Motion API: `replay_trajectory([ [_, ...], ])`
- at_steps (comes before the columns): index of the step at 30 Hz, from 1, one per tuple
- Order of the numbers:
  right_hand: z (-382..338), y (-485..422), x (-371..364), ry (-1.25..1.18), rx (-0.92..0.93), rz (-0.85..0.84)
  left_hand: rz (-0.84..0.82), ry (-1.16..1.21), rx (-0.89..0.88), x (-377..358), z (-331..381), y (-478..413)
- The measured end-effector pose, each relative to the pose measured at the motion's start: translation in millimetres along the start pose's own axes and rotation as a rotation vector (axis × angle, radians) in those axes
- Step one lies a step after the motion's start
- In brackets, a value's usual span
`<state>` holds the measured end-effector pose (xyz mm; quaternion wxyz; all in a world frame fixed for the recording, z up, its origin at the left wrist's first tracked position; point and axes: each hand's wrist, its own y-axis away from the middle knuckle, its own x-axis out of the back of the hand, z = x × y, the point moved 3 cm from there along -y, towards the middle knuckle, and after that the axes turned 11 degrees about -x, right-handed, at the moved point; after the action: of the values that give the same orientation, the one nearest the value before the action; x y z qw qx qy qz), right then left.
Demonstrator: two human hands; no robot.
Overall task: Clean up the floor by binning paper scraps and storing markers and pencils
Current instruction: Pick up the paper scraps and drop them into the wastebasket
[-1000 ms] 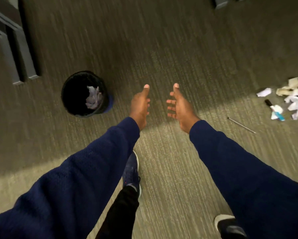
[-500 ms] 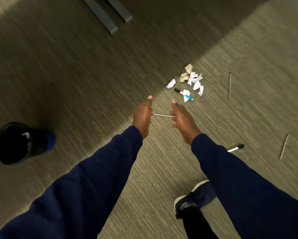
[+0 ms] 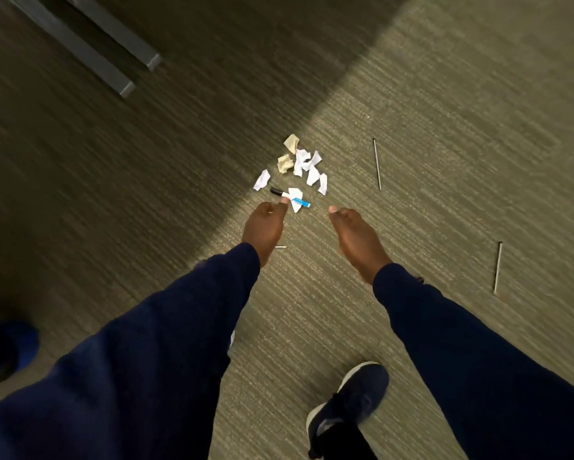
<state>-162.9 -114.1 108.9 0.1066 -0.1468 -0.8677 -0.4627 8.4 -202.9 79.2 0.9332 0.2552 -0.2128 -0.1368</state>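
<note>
A small pile of white and tan paper scraps (image 3: pixel 304 167) lies on the carpet just ahead of my hands. A marker (image 3: pixel 289 197) with a black cap and blue label lies at the pile's near edge, partly under a scrap. One thin pencil (image 3: pixel 377 164) lies right of the pile and another pencil (image 3: pixel 497 267) farther right. A third pencil's tip (image 3: pixel 280 247) shows beside my left wrist. My left hand (image 3: pixel 264 227) hangs just short of the marker, thumb toward it, holding nothing. My right hand (image 3: pixel 355 237) is beside it, also holding nothing.
The dark bin (image 3: pixel 0 353) with a blue base sits at the lower left edge, blurred. Grey furniture legs (image 3: pixel 80 44) cross the top left. My right shoe (image 3: pixel 348 400) stands on the carpet below my hands. A shadow covers the left half of the floor.
The view has swung from the bin to the scrap pile. The bin has slid to the left edge, and both hands are now closer to the marker and scraps.
</note>
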Motion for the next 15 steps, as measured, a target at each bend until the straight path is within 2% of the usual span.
replay_trajectory([
  [7, 6.9, -140.4, -35.8, 0.225, 0.026, 0.101, -0.094, -0.464, -0.110, 2.7, -59.0, -142.6],
  [15, -1.3, -285.1, -83.0, 0.511, -0.017, 0.229, -0.175, -0.777, -0.173, -0.2, -110.5, -277.1],
])
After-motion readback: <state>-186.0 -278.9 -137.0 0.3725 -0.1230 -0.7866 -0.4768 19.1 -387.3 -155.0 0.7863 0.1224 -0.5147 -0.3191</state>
